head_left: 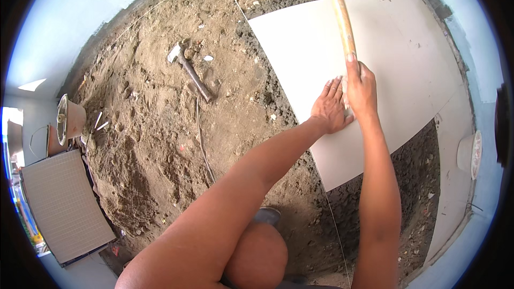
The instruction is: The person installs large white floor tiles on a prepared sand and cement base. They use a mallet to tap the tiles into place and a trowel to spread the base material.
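A large white floor tile lies on dark mortar at the right. My left hand rests flat on the tile near its left edge, fingers spread, with nothing held. My right hand is wrapped round the wooden handle of a rubber mallet, thumb along the handle. The mallet's grey head is raised toward the top edge of the view, over the tile's far side, and looks slightly blurred. My right hand is just beside my left one and partly overlaps it in the picture.
A hammer with a dark handle lies on the sandy soil. A thin string line runs along the tile's left edge. Dark mortar shows nearer me. Buckets and a stack of tiles stand left; a white bucket sits right.
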### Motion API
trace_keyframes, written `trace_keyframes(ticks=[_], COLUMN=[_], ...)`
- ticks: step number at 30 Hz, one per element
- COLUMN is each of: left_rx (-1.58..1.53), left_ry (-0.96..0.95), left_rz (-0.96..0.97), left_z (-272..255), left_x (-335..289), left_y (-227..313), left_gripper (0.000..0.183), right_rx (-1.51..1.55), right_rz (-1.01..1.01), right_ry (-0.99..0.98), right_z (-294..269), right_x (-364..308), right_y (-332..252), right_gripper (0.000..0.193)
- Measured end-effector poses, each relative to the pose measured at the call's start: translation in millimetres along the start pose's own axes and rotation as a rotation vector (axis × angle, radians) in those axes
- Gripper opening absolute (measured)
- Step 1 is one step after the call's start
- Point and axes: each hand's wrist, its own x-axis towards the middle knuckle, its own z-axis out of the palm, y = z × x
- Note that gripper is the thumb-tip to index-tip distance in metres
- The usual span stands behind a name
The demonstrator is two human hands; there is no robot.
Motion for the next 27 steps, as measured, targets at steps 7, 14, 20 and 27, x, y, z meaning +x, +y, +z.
trace_keyframes(ticks=[7, 14, 20, 27], left_rx=[0.039, -0.073, -0.061, 0.008], left_ry=[0.002, 0.079, 0.157, 0.061], left_rz=[0.028, -0.016, -0.143, -0.207], left_z=[2.4, 2.5, 1.3, -2.4], left_x=[4.2, 10.8, 35.9, 43.4], left_y=[-1.5, 4.8, 1.0, 10.8], left_gripper=[0.084, 0.086, 0.088, 0.092], right_rx=[-0.139, 0.255, 0.416, -0.128], right_rz=[0.264, -0.035, -0.225, 0.175], right_ry=[-0.07, 0.13, 0.237, 0.129], right_z=[6.5, -33.2, -44.1, -53.9], right_x=[2.6, -20.3, 6.2, 68.9], right_y=[40.9, -1.5, 7.7, 70.9], right_gripper=[0.053, 0.052, 0.047, 0.06])
